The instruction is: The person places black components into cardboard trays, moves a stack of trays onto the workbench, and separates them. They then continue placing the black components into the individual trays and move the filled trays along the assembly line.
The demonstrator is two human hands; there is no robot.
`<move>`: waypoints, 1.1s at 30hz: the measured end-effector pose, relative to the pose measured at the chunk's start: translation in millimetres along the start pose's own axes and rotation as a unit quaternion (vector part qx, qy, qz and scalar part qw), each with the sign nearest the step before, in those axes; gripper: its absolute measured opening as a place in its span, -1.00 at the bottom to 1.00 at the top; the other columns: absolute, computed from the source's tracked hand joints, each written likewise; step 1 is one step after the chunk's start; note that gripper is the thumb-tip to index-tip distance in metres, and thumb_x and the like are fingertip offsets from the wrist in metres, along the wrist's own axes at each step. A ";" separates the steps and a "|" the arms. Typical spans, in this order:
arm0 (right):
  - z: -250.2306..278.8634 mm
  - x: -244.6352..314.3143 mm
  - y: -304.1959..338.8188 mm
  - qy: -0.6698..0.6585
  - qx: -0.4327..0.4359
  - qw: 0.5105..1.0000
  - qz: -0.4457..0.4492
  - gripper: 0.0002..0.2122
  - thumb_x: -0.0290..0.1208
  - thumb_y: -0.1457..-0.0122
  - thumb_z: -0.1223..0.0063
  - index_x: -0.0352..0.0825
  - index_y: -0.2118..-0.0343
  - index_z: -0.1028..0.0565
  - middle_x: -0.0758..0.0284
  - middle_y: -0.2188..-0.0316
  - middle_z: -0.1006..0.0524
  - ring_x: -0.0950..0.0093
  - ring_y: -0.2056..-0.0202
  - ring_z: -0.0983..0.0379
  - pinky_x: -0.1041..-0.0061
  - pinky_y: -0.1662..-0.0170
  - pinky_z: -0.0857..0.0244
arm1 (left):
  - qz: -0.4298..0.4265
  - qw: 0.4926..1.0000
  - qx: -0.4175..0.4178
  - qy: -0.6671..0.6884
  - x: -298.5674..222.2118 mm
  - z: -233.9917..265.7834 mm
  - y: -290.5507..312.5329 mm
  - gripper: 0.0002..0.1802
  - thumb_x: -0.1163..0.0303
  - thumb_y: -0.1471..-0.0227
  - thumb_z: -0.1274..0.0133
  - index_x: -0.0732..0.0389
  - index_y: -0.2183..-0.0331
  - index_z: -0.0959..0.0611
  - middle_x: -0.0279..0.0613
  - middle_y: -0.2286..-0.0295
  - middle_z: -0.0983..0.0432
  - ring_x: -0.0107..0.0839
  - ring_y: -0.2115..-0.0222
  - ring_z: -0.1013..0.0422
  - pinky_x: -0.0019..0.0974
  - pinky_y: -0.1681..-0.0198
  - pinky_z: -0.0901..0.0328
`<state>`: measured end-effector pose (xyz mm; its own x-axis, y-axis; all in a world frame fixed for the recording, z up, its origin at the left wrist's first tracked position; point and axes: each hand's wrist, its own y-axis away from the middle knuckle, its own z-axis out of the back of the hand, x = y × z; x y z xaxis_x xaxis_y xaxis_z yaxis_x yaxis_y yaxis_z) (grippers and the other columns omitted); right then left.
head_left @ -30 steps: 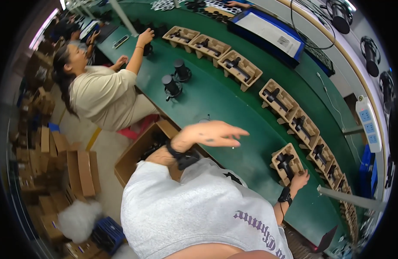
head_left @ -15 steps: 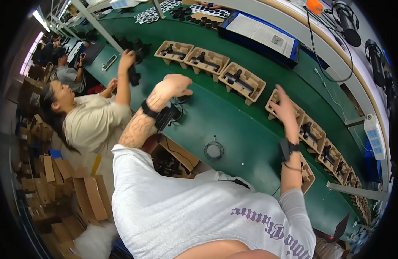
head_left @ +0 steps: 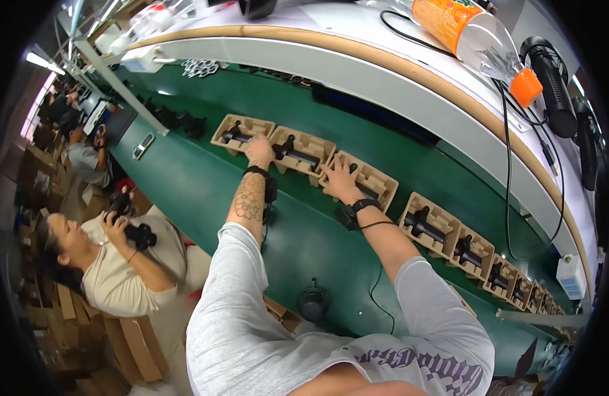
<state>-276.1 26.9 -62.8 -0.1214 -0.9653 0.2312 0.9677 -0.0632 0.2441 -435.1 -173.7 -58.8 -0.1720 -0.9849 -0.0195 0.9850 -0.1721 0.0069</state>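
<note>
My left hand [head_left: 259, 152] reaches to where the first tan molded pulp tray [head_left: 226, 144] meets the second pulp tray [head_left: 312, 140]. Its fingers curl down over the tray edges, with the tips hidden. My right hand [head_left: 342, 179] touches the left end of the third pulp tray [head_left: 388, 186], fingers spread, close to the second tray's right end. Each tray holds a black device with a handle-like body, such as the black device [head_left: 298, 155] in the second tray.
More filled pulp trays [head_left: 429, 226] run in a row to the right along the green bench [head_left: 298, 231]. A round black object [head_left: 313, 301] stands near the bench's front edge. Above hangs a shelf edge [head_left: 384, 72] with a bottle [head_left: 473, 33] and cables. A co-worker [head_left: 119, 264] at left holds a black device.
Both hands have come to the row of trays; the right one moved left from a tray farther right. My view has shifted. The co-worker's arms have drawn back toward their body.
</note>
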 end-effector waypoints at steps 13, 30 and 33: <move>-9.2 -12.1 9.8 -0.040 -0.015 0.999 -0.019 -0.41 -0.53 0.24 -0.18 -0.04 0.03 -0.34 0.09 -0.23 0.20 0.16 0.02 -0.28 -0.35 -0.03 0.18 | -0.162 0.986 0.037 0.029 8.6 -42.0 -44.3 -0.49 0.29 0.22 -0.15 0.21 0.17 -0.39 0.04 0.44 -0.51 0.00 0.36 -0.44 -0.04 0.31 -0.34; 23.8 -63.6 98.8 0.067 -0.017 0.993 0.096 -0.02 -0.04 0.36 -0.33 -0.03 -0.20 -0.02 0.11 -0.20 0.04 0.04 -0.20 0.18 -0.18 -0.12 0.24 | -0.176 0.958 0.118 0.191 16.7 144.4 93.9 -0.52 0.16 -0.02 0.09 0.35 0.13 -0.46 0.12 0.11 -0.33 -0.05 0.24 -0.40 -0.09 0.18 -0.28; 0.2 -103.0 103.8 0.121 0.006 0.988 0.097 -0.13 -0.18 0.28 -0.27 0.11 -0.18 -0.06 0.24 -0.22 0.05 0.08 -0.24 0.30 -0.20 -0.15 0.41 | -0.276 0.819 -0.050 0.501 18.9 206.5 189.0 -0.59 0.32 -0.07 0.12 0.30 0.05 -0.41 -0.06 0.21 -0.44 -0.26 0.35 -0.44 -0.25 0.24 -0.31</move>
<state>-163.1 119.8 -61.1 0.1234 -0.9914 0.0432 0.9646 0.1300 0.2296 -254.2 -228.6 148.6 -0.5454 -0.2413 -0.8027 0.7651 -0.5343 -0.3593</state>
